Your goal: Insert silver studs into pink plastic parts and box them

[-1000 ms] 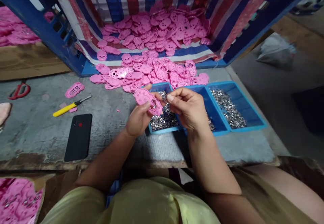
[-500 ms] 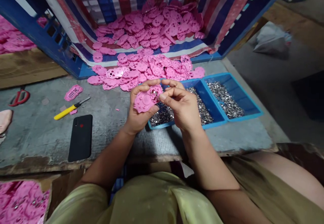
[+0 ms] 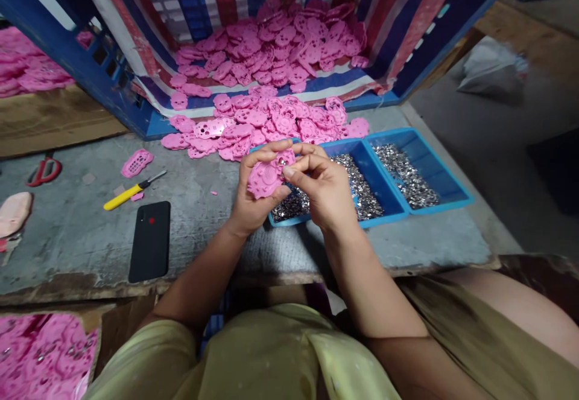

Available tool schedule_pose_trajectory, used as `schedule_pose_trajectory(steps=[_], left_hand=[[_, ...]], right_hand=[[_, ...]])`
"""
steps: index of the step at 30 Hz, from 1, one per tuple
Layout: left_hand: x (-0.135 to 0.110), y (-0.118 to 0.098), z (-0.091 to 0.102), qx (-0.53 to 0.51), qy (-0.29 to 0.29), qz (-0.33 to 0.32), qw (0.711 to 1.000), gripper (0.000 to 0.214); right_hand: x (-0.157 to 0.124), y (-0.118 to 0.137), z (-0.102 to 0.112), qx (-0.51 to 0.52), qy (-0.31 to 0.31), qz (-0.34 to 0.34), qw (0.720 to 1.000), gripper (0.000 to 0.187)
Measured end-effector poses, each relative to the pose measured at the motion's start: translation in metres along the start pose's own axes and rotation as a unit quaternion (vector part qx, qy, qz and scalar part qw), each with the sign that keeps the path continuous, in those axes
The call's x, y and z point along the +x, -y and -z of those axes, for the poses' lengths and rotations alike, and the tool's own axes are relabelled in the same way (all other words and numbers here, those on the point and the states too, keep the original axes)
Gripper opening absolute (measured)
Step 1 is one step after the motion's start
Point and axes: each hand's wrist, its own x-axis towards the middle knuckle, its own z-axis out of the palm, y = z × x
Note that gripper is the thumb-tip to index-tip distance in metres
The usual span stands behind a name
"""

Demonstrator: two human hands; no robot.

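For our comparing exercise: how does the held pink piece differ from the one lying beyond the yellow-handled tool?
The held piece is raised in the left hand, while the loose piece lies on the table. Shiny metal shows at the held piece; none is visible on the loose piece. Both are pink.

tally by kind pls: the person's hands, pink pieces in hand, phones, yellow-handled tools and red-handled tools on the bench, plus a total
Hands: 2 (left hand, right hand)
Held pink piece: 1
Black phone: 1
Yellow-handled tool: 1
Red-handled tool: 1
Total: 6
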Motion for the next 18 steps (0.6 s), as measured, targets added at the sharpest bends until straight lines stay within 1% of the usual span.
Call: schedule_pose_trajectory(steps=[4,7,10,12,14,16,18], left_hand=[[0.001,0.000,0.001,-0.014,0.000,-0.006,1.000,0.042],[0.001,0.000,0.001,-0.030,0.001,-0.005,1.000,0.042],[0.002,-0.001,0.001,-0.066,-0.006,0.030,0.997,0.046],[0.003,-0.003,0.001,-0.087,-0.019,0.076,0.993,0.052],[0.003,-0.006,0.001,-0.099,-0.027,0.105,0.989,0.056],[0.003,-0.008,0.001,-0.109,-0.025,0.108,0.988,0.054],[0.004,-0.009,-0.001,-0.118,-0.021,0.100,0.988,0.052]], right_hand=[[0.000,-0.006,-0.003,-0.001,-0.006,0.030,1.000,0.024],[0.001,-0.013,-0.006,0.013,-0.005,0.029,0.999,0.029],[0.000,-0.015,-0.010,0.064,-0.009,0.015,0.998,0.033],[-0.003,-0.012,-0.010,0.092,-0.035,0.001,0.995,0.034],[-0.007,-0.008,-0.009,0.101,-0.078,-0.012,0.992,0.035],[-0.013,-0.005,-0.005,0.107,-0.116,-0.016,0.987,0.034],[-0.020,-0.003,0.001,0.121,-0.136,-0.011,0.983,0.031]])
